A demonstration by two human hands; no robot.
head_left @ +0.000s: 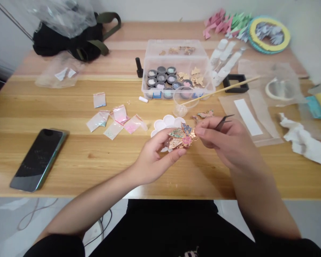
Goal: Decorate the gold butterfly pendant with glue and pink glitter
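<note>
Between my hands is a gold metal butterfly ornament (pixel 179 137), its wings filled with blue, green, pink and pale sparkly pieces. My left hand (pixel 155 157) pinches the wing side between thumb and fingers. My right hand (pixel 222 139) grips the gold end with thumb and forefinger. Dark tweezers (pixel 224 122) stick out from that same hand, tips pointing up and right. Beneath the ornament, a white flower-shaped palette (pixel 166 123) is partly covered by my left hand. Another butterfly piece (pixel 205 114) lies just behind my right hand.
Behind stands an open clear plastic box (pixel 144 76) with small black pots and gold pieces. A stick (pixel 224 89) leans across a clear cup (pixel 180 109). Small bags (pixel 113 130) and a phone (pixel 37 160) lie left; crumpled tissue (pixel 307 142) lies right.
</note>
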